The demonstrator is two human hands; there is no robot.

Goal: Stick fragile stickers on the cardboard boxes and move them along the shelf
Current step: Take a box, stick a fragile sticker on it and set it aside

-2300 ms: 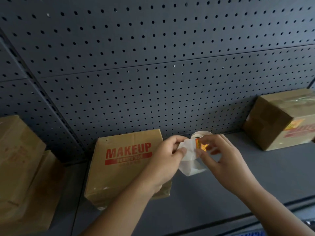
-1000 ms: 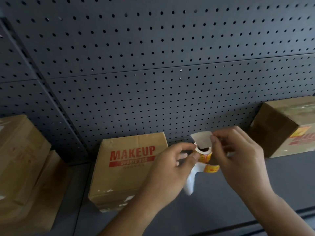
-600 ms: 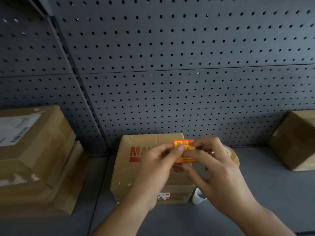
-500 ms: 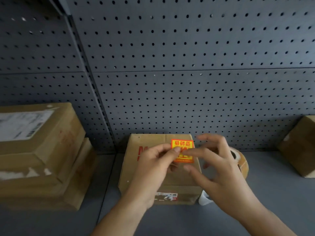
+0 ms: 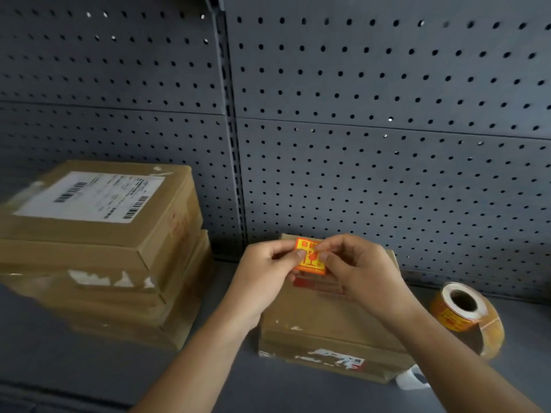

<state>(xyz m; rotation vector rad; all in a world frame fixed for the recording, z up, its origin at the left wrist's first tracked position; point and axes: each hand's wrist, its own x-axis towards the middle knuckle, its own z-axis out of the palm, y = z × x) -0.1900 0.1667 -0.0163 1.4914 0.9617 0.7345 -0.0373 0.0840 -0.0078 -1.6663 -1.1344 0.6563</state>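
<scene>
A cardboard box [image 5: 325, 323] with red print on its top lies on the grey shelf [image 5: 89, 368], in the middle. Over its far end I hold an orange and yellow fragile sticker [image 5: 310, 260]. My left hand [image 5: 265, 272] pinches the sticker's left edge and my right hand [image 5: 357, 269] pinches its right edge. Whether the sticker touches the box I cannot tell. The sticker roll [image 5: 465, 314] lies on the shelf to the right of the box, with a white backing strip [image 5: 413, 380] trailing by the box's near right corner.
To the left, a stack of flat cardboard boxes [image 5: 98, 254] has a white shipping label [image 5: 89, 196] on top. A grey pegboard wall [image 5: 372, 129] closes the back of the shelf, with an upright post [image 5: 232, 129] between its panels.
The view has swung left and down. The roll went from my hands to the shelf on the right. The peeled sticker has come over the box, held between both hands.
</scene>
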